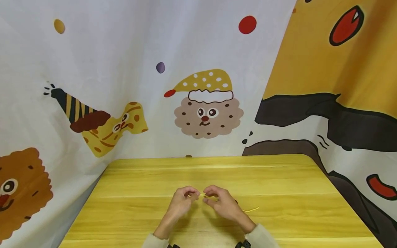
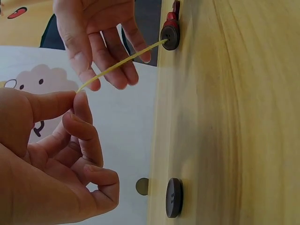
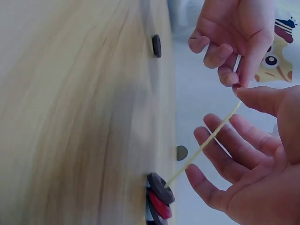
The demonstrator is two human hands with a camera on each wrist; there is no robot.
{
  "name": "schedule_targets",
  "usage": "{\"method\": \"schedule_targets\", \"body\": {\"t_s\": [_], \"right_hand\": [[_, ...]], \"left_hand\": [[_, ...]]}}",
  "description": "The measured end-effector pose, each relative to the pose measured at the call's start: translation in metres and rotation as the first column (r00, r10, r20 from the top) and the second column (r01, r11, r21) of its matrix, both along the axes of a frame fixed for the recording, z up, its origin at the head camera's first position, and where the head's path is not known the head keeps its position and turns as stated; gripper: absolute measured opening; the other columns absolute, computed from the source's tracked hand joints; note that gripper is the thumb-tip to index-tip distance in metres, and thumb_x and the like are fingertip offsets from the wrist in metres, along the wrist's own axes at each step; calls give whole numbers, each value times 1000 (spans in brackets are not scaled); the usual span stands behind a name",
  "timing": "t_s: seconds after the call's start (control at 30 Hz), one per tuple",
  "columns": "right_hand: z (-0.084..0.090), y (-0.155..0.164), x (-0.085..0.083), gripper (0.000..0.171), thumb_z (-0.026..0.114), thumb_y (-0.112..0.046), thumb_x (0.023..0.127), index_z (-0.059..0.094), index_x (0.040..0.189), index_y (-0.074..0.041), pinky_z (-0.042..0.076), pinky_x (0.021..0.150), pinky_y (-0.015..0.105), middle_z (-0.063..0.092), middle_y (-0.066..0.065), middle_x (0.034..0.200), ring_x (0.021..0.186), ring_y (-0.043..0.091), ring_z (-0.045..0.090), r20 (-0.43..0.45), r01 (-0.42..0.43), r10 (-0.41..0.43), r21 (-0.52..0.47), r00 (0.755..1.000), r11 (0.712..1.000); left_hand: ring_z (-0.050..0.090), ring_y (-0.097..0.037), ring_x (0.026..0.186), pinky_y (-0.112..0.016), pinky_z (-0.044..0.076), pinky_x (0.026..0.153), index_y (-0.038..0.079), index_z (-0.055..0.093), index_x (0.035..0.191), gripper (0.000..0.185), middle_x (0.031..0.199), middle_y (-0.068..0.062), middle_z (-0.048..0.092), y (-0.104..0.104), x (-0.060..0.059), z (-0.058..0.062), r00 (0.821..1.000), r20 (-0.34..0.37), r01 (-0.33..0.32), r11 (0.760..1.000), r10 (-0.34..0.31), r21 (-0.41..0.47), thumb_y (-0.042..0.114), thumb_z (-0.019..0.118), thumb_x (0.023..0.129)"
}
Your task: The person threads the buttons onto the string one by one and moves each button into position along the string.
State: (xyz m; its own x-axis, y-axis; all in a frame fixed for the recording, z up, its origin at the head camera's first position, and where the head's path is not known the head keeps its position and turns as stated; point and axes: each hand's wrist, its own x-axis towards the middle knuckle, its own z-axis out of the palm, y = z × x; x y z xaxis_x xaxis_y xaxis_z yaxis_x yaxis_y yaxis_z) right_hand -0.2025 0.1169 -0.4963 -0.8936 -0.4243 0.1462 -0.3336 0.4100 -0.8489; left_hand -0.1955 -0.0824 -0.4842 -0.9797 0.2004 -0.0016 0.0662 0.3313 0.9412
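Note:
My left hand (image 2: 56, 154) pinches the end of a yellow string (image 2: 123, 61) between thumb and index finger. From there the string slants down, taut, to a dark round button (image 2: 169, 37) on the table, passing through one of its holes. Behind that button, a red button (image 3: 160, 204) and further dark ones are stacked along the string. My right hand (image 3: 255, 168) is held beside the string with its fingers spread and its thumb tip close to the left fingertips. In the head view, the string's tail (image 1: 251, 209) lies to the right of my right hand.
A separate dark button (image 2: 174, 197) stands apart on the wooden table (image 1: 149, 213), nearer my left side. Behind the table's far edge hangs a white curtain (image 1: 130, 51) printed with cartoon biscuits and coloured dots.

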Motion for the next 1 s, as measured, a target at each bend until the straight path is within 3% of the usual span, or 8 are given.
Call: {"method": "schedule_targets", "body": {"t_s": [0.13, 0.3, 0.6, 1.0], "right_hand": [[0, -4, 0, 22, 65, -22, 97, 65, 114, -9, 51, 88, 45, 71, 0, 99, 96, 17, 66, 30, -6, 7, -15, 1000, 1000], [2, -4, -1, 15, 66, -24, 96, 67, 106, -13, 51, 81, 32, 69, -6, 91, 87, 10, 64, 6, 22, -22, -18, 1000, 1000], [2, -3, 0, 19, 67, -22, 95, 69, 103, -6, 50, 73, 29, 71, 4, 92, 85, 15, 62, 43, 55, -54, -42, 998, 998], [0, -4, 0, 14, 67, -20, 95, 73, 97, -7, 49, 68, 26, 73, 9, 92, 79, 11, 61, 16, 76, -76, -25, 997, 997]], "left_hand": [[57, -25, 75, -23, 43, 58, 3, 69, 99, 20, 88, -5, 65, -3, 2, -1, 1000, 2, -11, 1000, 11, -3, 22, 65, 96], [59, -27, 79, -24, 45, 62, 4, 70, 98, 19, 87, -4, 65, -1, 0, -1, 1000, -1, -4, 1000, 4, 14, 23, 65, 96], [59, -28, 81, -24, 44, 64, 1, 70, 99, 20, 86, -6, 67, 3, 0, -2, 1000, -7, -18, 1000, 18, 5, 20, 64, 96], [56, -24, 73, -22, 43, 58, 0, 70, 101, 23, 86, -5, 65, 1, 1, -1, 1000, 2, -3, 1000, 3, 3, 22, 63, 97]]}}
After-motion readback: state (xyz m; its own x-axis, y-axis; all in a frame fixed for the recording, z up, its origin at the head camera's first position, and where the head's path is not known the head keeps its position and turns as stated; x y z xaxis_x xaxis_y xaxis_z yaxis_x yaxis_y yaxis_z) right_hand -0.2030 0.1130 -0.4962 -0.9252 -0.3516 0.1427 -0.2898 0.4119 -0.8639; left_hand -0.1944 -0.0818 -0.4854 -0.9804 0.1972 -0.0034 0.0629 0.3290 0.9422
